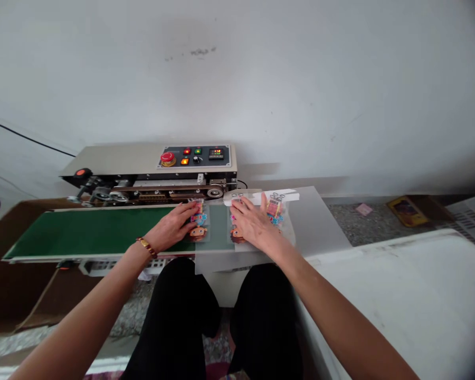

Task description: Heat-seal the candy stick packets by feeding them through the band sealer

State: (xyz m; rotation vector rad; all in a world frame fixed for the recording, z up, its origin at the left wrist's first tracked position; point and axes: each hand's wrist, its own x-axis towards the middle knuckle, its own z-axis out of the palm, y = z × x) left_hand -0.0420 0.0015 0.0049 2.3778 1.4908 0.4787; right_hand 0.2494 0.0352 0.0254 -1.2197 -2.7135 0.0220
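My left hand (170, 228) lies with its fingers stretched out at the left edge of a clear printed plastic bag (200, 217), near the right end of the green conveyor belt (98, 229). My right hand (255, 221) rests flat, fingers extended, on a second printed bag (236, 236), covering part of it. Just right of those fingers, a third bag (275, 207) with a pink label lies partly under the hand. A translucent plastic sheet (316, 227) is beneath the bags. Behind the belt, the band sealing machine (122, 161) stands with its rollers facing me.
On the machine, a control panel (195, 157) has a red stop button and lit switches. A cardboard box (16, 285) stands at the left end of the belt. To the right are a white surface (404, 285) and a small open box (407, 211) on the floor.
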